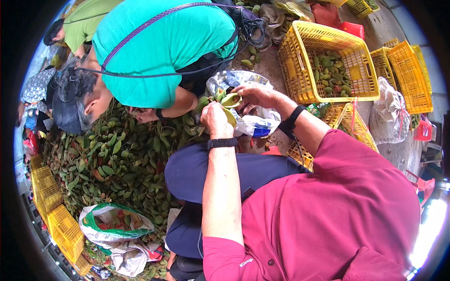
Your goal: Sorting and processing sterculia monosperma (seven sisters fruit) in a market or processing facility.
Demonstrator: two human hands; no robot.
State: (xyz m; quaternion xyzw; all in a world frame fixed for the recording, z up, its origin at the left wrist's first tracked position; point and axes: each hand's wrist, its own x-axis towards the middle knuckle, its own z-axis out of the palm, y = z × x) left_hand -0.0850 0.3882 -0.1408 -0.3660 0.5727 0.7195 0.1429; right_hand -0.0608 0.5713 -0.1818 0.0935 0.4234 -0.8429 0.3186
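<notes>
My left hand [215,119] is closed around a small bunch of green oval pods [220,95]. One split green pod [232,100] in the bunch shows a brownish inside. At its upper edge are the bent fingers of my right hand [255,94]; whether they pinch anything is not clear. Below both hands stands a white and blue plastic sack [258,124], its mouth wide and brown pieces inside. Beside my left hand and knee spreads a large heap of green pods [116,154], with some reddish-brown ones mixed in.
A co-worker in a teal shirt [147,42] bends over the heap, hands in it. A yellow plastic crate [327,31] holds some pods at the upper right. A white and green sack [116,221] holds reddish pieces. Yellow crates [63,224] line the heap's far edge.
</notes>
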